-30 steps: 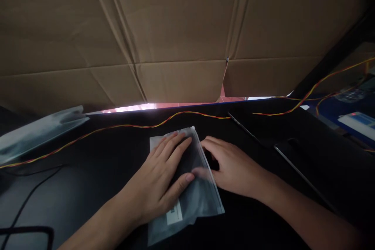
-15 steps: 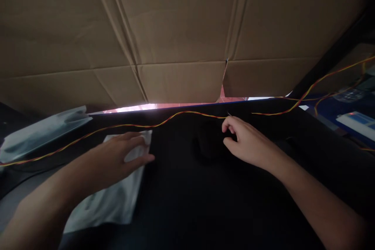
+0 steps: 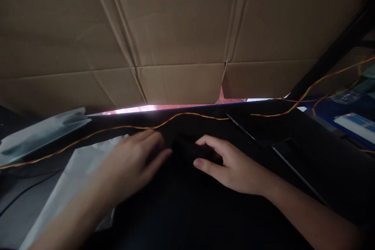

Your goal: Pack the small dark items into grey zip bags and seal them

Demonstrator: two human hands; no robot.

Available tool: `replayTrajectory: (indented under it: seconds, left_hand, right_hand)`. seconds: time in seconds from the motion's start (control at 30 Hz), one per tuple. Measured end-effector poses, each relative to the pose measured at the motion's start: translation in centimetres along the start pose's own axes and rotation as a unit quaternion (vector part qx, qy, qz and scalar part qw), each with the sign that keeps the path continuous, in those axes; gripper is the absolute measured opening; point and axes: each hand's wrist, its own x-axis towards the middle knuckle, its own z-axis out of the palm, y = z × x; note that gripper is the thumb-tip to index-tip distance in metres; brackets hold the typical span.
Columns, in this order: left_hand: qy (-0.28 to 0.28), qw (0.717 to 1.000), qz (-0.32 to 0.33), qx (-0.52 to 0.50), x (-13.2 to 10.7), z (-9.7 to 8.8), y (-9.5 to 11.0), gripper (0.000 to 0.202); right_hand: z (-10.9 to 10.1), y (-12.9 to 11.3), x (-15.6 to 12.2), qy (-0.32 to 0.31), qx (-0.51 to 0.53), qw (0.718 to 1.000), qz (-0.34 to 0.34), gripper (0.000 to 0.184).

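Note:
My right hand (image 3: pixel 225 162) curls its thumb and fingers around a black object (image 3: pixel 187 150) whose outline is lost against the dark tabletop (image 3: pixel 187 211). My left hand (image 3: pixel 143 154) hovers just left of that object, somewhat blurred, with its thumb stretched out and its fingers bent. Nothing shows in it. Beneath the left hand and forearm lies a flat, whitish plastic bag (image 3: pixel 76 175), partly hidden by the arm.
A large brown cardboard sheet (image 3: pixel 175 27) stands behind the table. A red-and-yellow twisted wire (image 3: pixel 111 128) crosses the back. Another wrapped plastic bag (image 3: pixel 43 134) lies far left. Two flat dark slabs (image 3: pixel 295 172) with shiny edges lie right. A white-and-blue box (image 3: pixel 357 127) is farther right.
My right hand has moved left and nearer, and now wraps the black object. My left hand has shifted right, while the bag under it lies farther left. The dark slabs show more clearly.

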Motion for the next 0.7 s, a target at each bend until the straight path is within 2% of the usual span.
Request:
replayTrajectory:
  seconds: [0.1,0.2,0.27,0.3,0.37,0.43,0.47,0.53,0.63,0.7]
  left_hand:
    - [-0.047,0.997,0.033,-0.044,0.5,1.6,2.1,0.018]
    - [-0.073,0.995,0.030,-0.064,-0.1,2.5,1.2,0.038]
    - [-0.098,0.992,0.021,-0.071,-0.5,2.3,-0.1,0.055]
    - [-0.111,0.991,0.016,-0.069,-0.7,2.0,-0.7,0.060]
    - [-0.143,0.988,0.010,-0.063,-0.9,1.0,-1.6,0.057]
    - [-0.176,0.983,0.005,-0.057,-1.0,-0.1,-1.8,0.043]
    - [-0.189,0.980,0.003,-0.056,-1.0,-0.6,-1.8,0.034]
    - [-0.191,0.980,-0.003,-0.061,-0.9,-1.3,-1.5,0.025]
    - [-0.144,0.987,-0.022,-0.074,-0.7,-1.4,-1.3,0.042]
    - [-0.129,0.989,-0.037,-0.065,-0.5,-1.2,-1.6,0.047]
  right_hand:
    - [-1.0,-0.1,0.2,-0.060,0.142,0.988,0.024,0.022]
    - [-2.7,1.2,0.5,-0.030,0.156,0.983,0.096,0.025]
    - [-3.9,2.4,0.6,0.047,0.070,0.989,0.125,0.039]
    - [-4.4,2.9,0.6,0.100,-0.004,0.988,0.117,0.047]
    - [-4.9,3.4,0.6,0.202,-0.174,0.962,0.062,0.059]
    - [-4.7,3.1,0.5,0.251,-0.284,0.926,-0.011,0.055]
    - [-4.4,2.8,0.5,0.243,-0.303,0.921,-0.042,0.047]
    - [-3.5,2.2,0.6,0.177,-0.303,0.933,-0.076,0.030]
    - [-2.6,1.7,0.6,0.086,-0.308,0.946,-0.059,0.030]
    - [-2.8,2.0,0.5,0.098,-0.320,0.942,-0.027,0.032]
